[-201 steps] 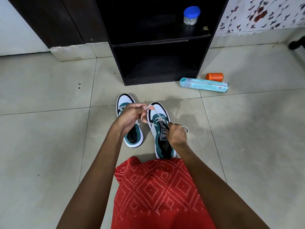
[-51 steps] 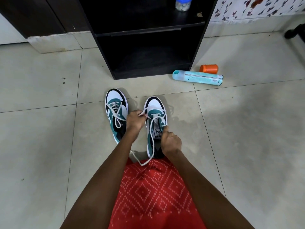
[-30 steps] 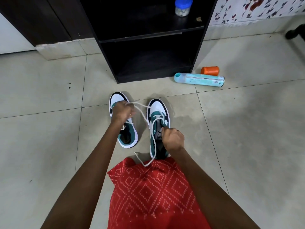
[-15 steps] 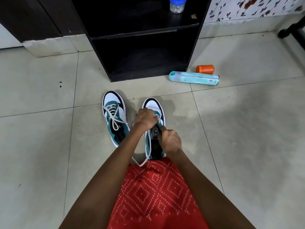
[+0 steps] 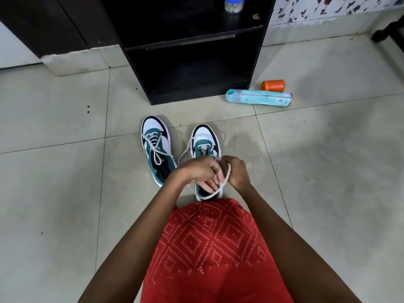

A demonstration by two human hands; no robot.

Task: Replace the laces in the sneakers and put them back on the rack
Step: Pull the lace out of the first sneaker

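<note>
Here, two white, teal and black sneakers stand side by side on the pale tiled floor (image 5: 65,193), toes pointing toward the black wooden shoe rack (image 5: 192,51), which stands just beyond them. The laced sneaker (image 5: 156,147) on the left has its white lace tied in a bow. The other sneaker (image 5: 205,136) lies partly under both hands, only its toe and heel showing.

The left hand (image 5: 197,170) has its fingers curled and pinches the white cord lace (image 5: 227,176) of that sneaker, with one strand running from it up toward the sneaker's toe. The right hand (image 5: 237,171) touches the left, its fingers closed round the same lace, which hangs from it in a loop over the heel. A red garment with a white dotted diamond pattern (image 5: 209,248) covers the person's lap below the heel.

A teal spray can (image 5: 258,98) lies on its side to the right of the rack, with an orange plastic cap (image 5: 272,85) just behind it. A clear jar with a blue lid (image 5: 234,4) stands on the rack's upper shelf.
</note>
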